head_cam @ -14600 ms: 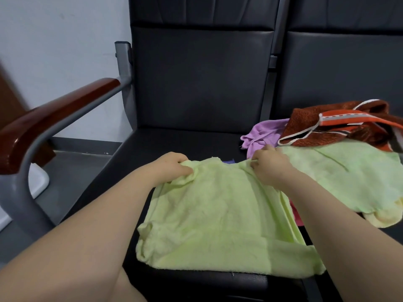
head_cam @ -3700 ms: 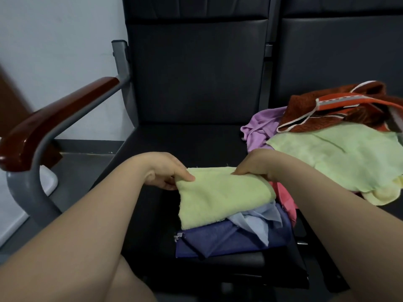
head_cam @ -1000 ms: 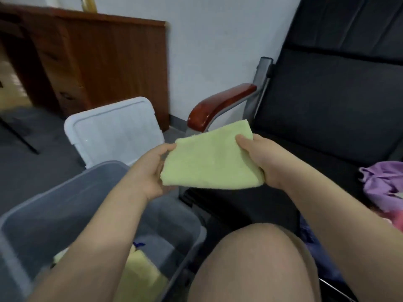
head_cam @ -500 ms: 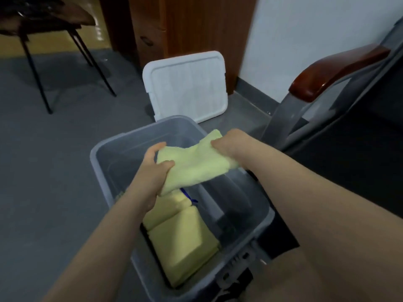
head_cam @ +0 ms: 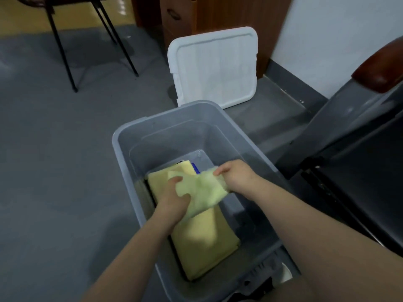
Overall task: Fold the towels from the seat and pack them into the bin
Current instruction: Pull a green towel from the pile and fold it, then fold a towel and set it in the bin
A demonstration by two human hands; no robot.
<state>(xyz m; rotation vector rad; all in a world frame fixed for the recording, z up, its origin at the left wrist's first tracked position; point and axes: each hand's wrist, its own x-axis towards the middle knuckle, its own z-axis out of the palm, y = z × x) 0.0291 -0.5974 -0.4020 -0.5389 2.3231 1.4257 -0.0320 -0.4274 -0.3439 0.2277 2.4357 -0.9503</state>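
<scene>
A: Head view, the only one we've got. Grey floor (head_cam: pixel 54 171), wooden cabinet (head_cam: pixel 196 14) at the back, white lid (head_cam: pixel 212 66) propped against it, black chair legs (head_cam: pixel 63 46) top left.

B: And the grey bin (head_cam: pixel 135 136) stands on the floor just beside the dark seat (head_cam: pixel 359 182), lid off. We log it as part filled?

A: Yes. Inside we see a yellow folded stack (head_cam: pixel 202 238) along the left side, with something blue (head_cam: pixel 195 167) peeking out at its far end.

B: Hands?

A: Left hand (head_cam: pixel 174 201) wraps the near-left edge of the pale green towel (head_cam: pixel 205 192). Right hand (head_cam: pixel 233 174) pinches its far-right end. Both are grasping, neither has let go. The towel is folded and down inside the bin, over the stack. Whether it's touching or just above, we can't tell.

B: So for progress, we judge some towels packed, and this one folded and about to be laid down, not yet released.

A: Agreed. What's left on the seat we can't say, since only a strip of it and the armrest (head_cam: pixel 379 68) are in frame. Closing the bin isn't done either, if that's wanted.
</scene>
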